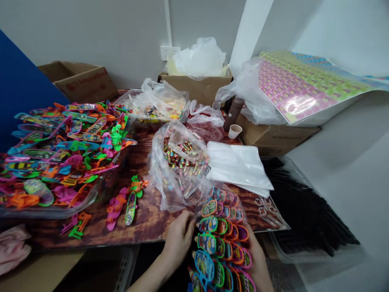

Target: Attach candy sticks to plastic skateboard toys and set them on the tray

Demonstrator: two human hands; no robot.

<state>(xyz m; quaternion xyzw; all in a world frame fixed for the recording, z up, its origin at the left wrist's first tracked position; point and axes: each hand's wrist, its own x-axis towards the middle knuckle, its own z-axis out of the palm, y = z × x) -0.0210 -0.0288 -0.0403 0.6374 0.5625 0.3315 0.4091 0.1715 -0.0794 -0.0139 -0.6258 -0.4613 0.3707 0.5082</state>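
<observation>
A clear bag of toy skateboards (223,247), stacked in colourful rows, is held upright at the table's front edge. My left hand (179,233) is closed at the bag's left edge, its fingers curled in. My right hand (257,255) grips the right side, with most of its fingers hidden behind the bag. Just beyond it, an opened plastic bag (165,178) holds many small multicoloured pieces (187,154). On the table left of my hands lie a few loose toy skateboards (130,209), including a pink one (115,209).
A clear tub (91,198) heaped with toy skateboards fills the left. White plastic sheets (240,164), a paper cup (235,131) and a brown bottle (234,113) are at right. A bin (316,263) of black items stands beyond the table edge. Cardboard boxes (197,83) line the back.
</observation>
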